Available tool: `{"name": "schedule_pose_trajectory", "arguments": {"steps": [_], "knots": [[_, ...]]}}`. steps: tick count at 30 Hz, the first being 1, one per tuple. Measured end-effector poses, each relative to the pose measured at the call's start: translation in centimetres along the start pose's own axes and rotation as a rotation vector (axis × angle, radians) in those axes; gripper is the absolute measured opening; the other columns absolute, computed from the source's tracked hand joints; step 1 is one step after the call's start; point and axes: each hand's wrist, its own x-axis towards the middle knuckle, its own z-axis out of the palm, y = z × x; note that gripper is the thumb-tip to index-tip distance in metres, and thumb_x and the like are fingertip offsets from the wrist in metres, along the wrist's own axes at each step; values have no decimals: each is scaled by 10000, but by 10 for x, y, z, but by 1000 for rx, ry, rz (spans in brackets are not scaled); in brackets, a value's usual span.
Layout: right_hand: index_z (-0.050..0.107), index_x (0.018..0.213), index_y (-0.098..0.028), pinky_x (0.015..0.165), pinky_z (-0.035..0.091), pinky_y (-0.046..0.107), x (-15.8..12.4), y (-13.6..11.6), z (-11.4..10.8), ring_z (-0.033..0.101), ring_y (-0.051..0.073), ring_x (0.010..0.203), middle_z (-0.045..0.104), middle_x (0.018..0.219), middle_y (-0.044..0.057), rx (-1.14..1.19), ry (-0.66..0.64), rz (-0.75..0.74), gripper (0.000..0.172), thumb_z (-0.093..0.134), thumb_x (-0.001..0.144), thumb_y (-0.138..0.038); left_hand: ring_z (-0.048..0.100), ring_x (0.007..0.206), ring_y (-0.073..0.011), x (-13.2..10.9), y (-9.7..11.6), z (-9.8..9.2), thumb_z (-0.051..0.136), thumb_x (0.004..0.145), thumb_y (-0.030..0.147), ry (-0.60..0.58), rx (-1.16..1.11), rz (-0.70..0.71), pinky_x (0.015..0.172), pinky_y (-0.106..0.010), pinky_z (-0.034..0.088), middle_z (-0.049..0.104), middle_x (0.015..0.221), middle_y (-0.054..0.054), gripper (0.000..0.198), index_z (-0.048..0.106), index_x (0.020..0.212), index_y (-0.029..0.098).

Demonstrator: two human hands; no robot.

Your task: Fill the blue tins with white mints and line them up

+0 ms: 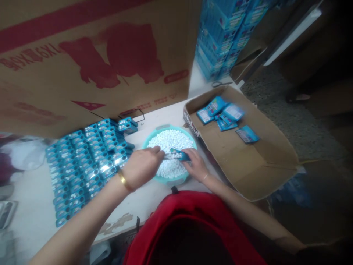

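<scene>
Left hand is gripping a small scoop bearing white pellets; right hand is gripping a blue carton at its tip. Carton is hovering over a turquoise basin. Similar cartons are lining the table, left.

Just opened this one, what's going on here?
A person works with both bare hands over a turquoise basin of small white pellets. The right hand holds a small blue packet; the left hand pinches a thin object at its end, too blurred to identify. White pellets show between the hands. To the left, blue boxes stand in rows; to the right, more blue packets lie in a cardboard tray.
</scene>
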Motion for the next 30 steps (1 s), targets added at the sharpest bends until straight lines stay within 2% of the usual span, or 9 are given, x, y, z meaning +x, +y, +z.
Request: {"name": "schedule_pose_trajectory", "arguments": {"steps": [4, 7, 10, 13, 16, 19, 23, 27, 30], "knots": [[496, 1215, -237, 918, 478, 455, -2, 1, 2, 557, 263, 1054, 609, 1097, 97, 17, -13, -5, 367, 519, 852, -188, 584, 761, -216, -4, 17, -17, 378, 880, 91, -26, 65, -1, 573, -307, 429, 604, 909, -85, 261, 606, 971, 179], [497, 1205, -232, 925, 474, 446, -3, 2, 1, 554, 259, 1063, 605, 1111, 99, 13, -13, 16, 354, 517, 855, -185, 579, 800, -209, -12, 4, -6, 391, 910, 173, 82, -7, -43, 617, -301, 439, 600, 915, -70, 226, 594, 1007, 193], [507, 1189, -226, 915, 479, 433, -4, 5, -6, 564, 255, 1052, 608, 1105, 102, 7, 9, 62, 331, 537, 859, -223, 590, 836, -195, -16, -28, 41, 382, 936, 289, 155, -116, -207, 657, -284, 447, 598, 948, -58, 238, 580, 1039, 204], [508, 1183, -238, 908, 483, 413, -6, 8, -13, 580, 246, 1040, 615, 1098, 86, 19, 52, 150, 336, 574, 857, -288, 603, 849, -200, -3, -48, 115, 409, 918, 270, 21, -213, -331, 694, -286, 456, 612, 977, -71, 212, 587, 1001, 189], [515, 1168, -241, 898, 488, 399, -9, 12, -18, 597, 238, 1008, 624, 1086, 73, 29, 79, 238, 353, 610, 840, -330, 591, 992, -222, 30, -34, 178, 436, 908, 255, 46, -442, -346, 833, -316, 461, 622, 1060, -91, 219, 577, 1063, 191], [516, 1167, -232, 897, 487, 402, -12, 16, -19, 600, 238, 999, 624, 1092, 76, 44, 97, 289, 379, 627, 826, -353, 560, 1094, -234, 68, -6, 209, 411, 918, 249, 140, -591, -346, 925, -344, 439, 602, 1174, -107, 272, 549, 1144, 187], [518, 1162, -222, 902, 481, 411, -16, 20, -19, 597, 240, 1005, 617, 1096, 86, 77, 120, 326, 394, 635, 814, -366, 573, 1083, -212, 83, 4, 213, 420, 913, 257, 182, -667, -346, 951, -336, 436, 602, 1209, -88, 293, 529, 1177, 194], [518, 1159, -222, 888, 485, 408, -19, 23, -20, 599, 238, 987, 618, 1074, 84, 80, 131, 342, 392, 630, 813, -366, 611, 880, -180, 55, -17, 198, 466, 894, 351, 195, -734, -308, 835, -310, 482, 649, 1001, -50, 279, 550, 1113, 201], [513, 1166, -226, 886, 484, 418, -19, 23, -21, 591, 248, 992, 613, 1075, 87, 34, 126, 302, 381, 615, 822, -353, 586, 794, -156, 26, -30, 172, 474, 892, 372, 267, -791, -217, 777, -287, 479, 629, 950, -41, 263, 554, 1074, 199]]}}
